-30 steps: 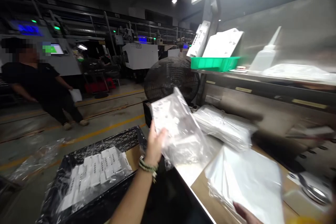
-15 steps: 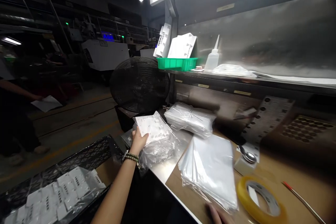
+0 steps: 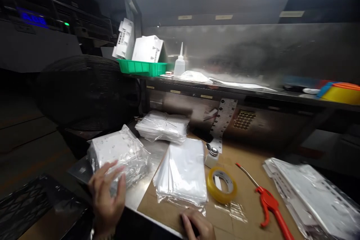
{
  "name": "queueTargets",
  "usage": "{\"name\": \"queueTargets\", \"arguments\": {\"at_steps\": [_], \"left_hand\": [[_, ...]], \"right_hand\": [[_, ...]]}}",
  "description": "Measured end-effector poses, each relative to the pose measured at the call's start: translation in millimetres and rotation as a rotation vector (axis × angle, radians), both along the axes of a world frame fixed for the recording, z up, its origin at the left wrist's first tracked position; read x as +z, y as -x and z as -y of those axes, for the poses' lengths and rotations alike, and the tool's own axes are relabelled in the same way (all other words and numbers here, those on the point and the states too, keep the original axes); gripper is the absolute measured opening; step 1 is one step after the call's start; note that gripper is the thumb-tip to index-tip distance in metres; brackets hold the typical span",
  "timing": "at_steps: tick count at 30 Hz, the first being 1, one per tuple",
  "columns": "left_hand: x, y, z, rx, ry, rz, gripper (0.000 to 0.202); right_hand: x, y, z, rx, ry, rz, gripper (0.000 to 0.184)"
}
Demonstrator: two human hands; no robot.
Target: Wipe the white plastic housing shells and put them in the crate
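Note:
My left hand (image 3: 106,195) rests fingers spread on a clear plastic bag of white flat parts (image 3: 118,153) that lies on the metal left end of the bench. My right hand (image 3: 198,226) sits at the near edge of the bench, fingers curled on the cardboard just below a stack of empty clear bags (image 3: 182,170). Whether the right hand pinches anything I cannot tell.
A roll of yellowish tape (image 3: 221,184), a small metal-capped bottle (image 3: 211,155) and a red-handled air gun (image 3: 267,202) lie on the cardboard. Another bag bundle (image 3: 162,126) sits behind; packed parts (image 3: 312,198) at right. Black fan (image 3: 87,92), green bin (image 3: 142,67) on shelf, black crate (image 3: 25,204) lower left.
The view swung right from the aisle to the bench. My left hand carried the bag of white parts down from the air and laid it on the bench.

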State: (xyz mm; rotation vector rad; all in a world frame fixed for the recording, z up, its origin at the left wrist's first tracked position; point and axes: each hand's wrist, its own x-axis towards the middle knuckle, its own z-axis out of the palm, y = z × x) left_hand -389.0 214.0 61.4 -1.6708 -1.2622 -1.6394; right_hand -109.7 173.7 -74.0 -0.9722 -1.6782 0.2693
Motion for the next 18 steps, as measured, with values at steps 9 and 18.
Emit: {"name": "queueTargets", "arguments": {"at_steps": [9, 18], "left_hand": [[-111.2, -86.4, 5.2, -0.201, 0.327, -0.258, 0.029], [-107.2, -86.7, 12.0, -0.262, 0.295, -0.148, 0.031]], "right_hand": [[-1.2, 13.0, 3.5, -0.021, -0.055, -0.106, 0.017], [10.1, 6.3, 5.1, -0.01, -0.054, -0.056, 0.014]]}}
